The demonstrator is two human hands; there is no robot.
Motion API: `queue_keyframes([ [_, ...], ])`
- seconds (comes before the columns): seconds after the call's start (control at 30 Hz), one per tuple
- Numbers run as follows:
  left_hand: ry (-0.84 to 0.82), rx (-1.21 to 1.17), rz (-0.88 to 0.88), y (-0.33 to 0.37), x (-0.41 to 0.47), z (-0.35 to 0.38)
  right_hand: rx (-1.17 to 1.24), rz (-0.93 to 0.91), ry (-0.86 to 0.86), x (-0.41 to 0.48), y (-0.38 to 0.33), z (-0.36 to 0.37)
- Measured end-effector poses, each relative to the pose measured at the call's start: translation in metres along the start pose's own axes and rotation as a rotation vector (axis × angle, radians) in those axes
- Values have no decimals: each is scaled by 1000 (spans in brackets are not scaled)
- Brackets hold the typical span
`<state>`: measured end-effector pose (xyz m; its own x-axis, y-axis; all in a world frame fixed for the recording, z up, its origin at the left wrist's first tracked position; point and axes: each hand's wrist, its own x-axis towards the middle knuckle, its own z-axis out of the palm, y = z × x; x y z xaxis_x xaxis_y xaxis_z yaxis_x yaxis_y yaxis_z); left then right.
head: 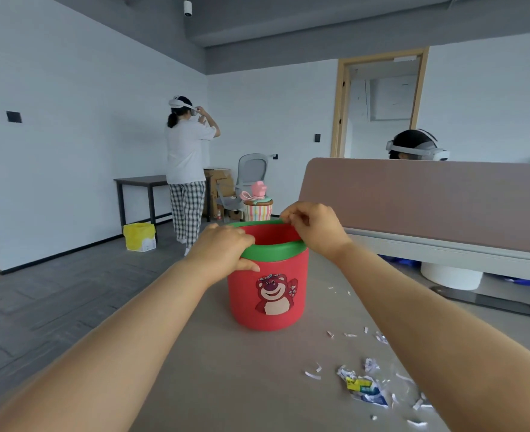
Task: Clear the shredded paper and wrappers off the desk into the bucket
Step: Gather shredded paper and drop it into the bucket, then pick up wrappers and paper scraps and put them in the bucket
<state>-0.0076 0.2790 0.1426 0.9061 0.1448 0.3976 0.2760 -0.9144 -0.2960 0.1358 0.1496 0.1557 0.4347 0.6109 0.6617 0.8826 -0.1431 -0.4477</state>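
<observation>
A red bucket [269, 294] with a green rim and a bear picture stands on the grey desk [226, 369]. My left hand [223, 247] grips the rim on its left side. My right hand [313, 227] pinches the rim at the far right. White paper shreds [313, 375] lie scattered on the desk to the right of the bucket. A crumpled blue and yellow wrapper [366, 388] lies among them under my right forearm. The bucket's inside is mostly hidden.
A pink-brown divider panel [429, 198] runs along the desk's right side, with a person in a headset behind it. Another person stands by a dark table [138, 182] at the far wall. A striped bottle [257, 207] stands beyond the bucket. A yellow bag [139, 236] sits on the floor.
</observation>
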Motion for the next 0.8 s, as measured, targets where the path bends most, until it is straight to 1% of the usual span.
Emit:
queue_keyframes([
  [0.07, -18, 11, -42, -6, -5, 1, 53, -3, 51, -6, 0, 3],
  [0.17, -36, -18, -109, -8, -10, 3, 90, 9, 74, -20, 3, 3],
  [0.23, 12, -13, -133, 2, -13, 4, 83, 23, 77, -32, 9, -2],
  [0.27, 77, -15, -137, 10, -14, 5, 69, 39, 71, -38, 14, -5],
  [0.33, 250, -51, -70, 35, -15, 11, 28, 82, 55, -52, 28, -13],
  [0.4, 369, -81, 59, 64, -12, 22, -27, 133, 38, -65, 46, -22],
  [0.47, 384, -161, 154, 93, -5, 36, -64, 187, 10, -80, 66, -32],
  [0.5, 364, -192, 187, 107, 0, 45, -78, 226, -10, -89, 76, -36],
  [0.53, 310, -245, 211, 119, 5, 55, -101, 272, -35, -97, 87, -41],
  [0.6, 134, -374, 209, 140, 21, 78, -193, 366, -119, -114, 113, -50],
  [0.7, -179, -524, 120, 156, 53, 116, -402, 470, -314, -139, 153, -60],
  [0.73, -258, -548, 85, 160, 65, 127, -461, 495, -350, -146, 165, -64],
  [0.8, -362, -565, 15, 166, 91, 145, -543, 538, -362, -155, 185, -73],
])
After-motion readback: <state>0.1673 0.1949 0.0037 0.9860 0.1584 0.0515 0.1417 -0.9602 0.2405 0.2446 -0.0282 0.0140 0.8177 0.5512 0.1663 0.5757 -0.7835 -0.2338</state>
